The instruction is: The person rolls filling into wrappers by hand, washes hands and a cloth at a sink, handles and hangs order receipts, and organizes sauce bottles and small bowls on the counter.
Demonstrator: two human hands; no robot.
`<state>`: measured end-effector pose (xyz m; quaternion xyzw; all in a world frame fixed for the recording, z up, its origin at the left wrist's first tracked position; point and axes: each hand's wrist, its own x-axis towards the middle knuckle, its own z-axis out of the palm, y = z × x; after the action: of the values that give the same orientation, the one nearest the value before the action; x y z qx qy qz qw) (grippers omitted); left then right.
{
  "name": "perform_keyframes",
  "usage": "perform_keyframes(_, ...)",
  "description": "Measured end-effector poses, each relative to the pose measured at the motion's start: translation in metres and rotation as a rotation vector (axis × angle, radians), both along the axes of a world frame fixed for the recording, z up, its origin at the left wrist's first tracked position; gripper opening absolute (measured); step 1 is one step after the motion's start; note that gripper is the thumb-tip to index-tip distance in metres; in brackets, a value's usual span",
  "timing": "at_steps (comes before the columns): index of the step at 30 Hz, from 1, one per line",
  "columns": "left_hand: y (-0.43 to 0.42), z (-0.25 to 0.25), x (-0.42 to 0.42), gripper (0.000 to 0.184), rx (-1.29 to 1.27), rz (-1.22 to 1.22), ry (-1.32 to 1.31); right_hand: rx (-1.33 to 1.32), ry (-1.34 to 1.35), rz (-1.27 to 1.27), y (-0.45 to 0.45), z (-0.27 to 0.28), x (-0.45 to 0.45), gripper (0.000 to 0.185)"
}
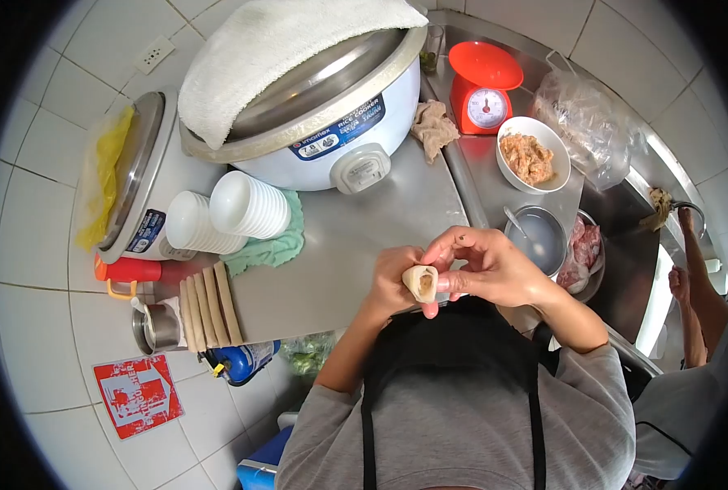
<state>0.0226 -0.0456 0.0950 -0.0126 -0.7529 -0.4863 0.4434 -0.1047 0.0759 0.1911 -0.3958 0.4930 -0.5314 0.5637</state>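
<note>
In front of my chest, a pale tube-shaped roll (418, 286) points its end toward the camera, showing a beige-brown filling or hollow inside. My left hand (395, 282) wraps around it from the left. From the right, my right hand (494, 265) has its thumb and fingertips at the roll's open end, pinching its edge. Beyond my right hand are a metal bowl (550, 269) of cloudy liquid with a spoon (514, 220) and a white bowl (561, 170) of pinkish minced filling (529, 159).
Several long pale rolls (209, 306) lie at the counter's left end. Stacked white bowls (250, 204) stand on a green cloth (286, 237). A large rice cooker (299, 159), red scale (485, 102), plastic bag (584, 122) and raw meat (580, 257) surround the counter. Another person's arm (703, 269) is at right.
</note>
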Motion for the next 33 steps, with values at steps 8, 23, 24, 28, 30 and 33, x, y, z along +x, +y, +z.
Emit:
perform_keyframes(8,-0.022,0.016,0.010,0.066,-0.414,0.200,-0.141,0.032,0.159,-0.041,-0.012,0.003,0.004,0.016)
perform_keyframes(23,-0.014,0.028,0.019,0.067,0.012,0.011,-0.348,-0.203,0.120,-0.036,-0.014,0.000,0.000,0.011)
perform_keyframes(24,-0.013,0.028,0.020,0.068,0.030,-0.015,-0.359,-0.195,0.094,-0.010,-0.015,-0.003,-0.003,0.013)
perform_keyframes(28,-0.011,0.031,0.021,0.073,0.035,-0.096,-0.402,-0.114,0.121,0.027,-0.020,0.000,-0.007,0.017)
perform_keyframes(30,-0.009,0.031,0.022,0.075,0.060,-0.148,-0.406,-0.139,0.206,0.060,-0.021,0.008,-0.009,0.018)
perform_keyframes(33,-0.006,0.030,0.022,0.065,0.180,-0.243,-0.378,-0.349,0.340,0.129,-0.023,0.010,-0.015,0.018)
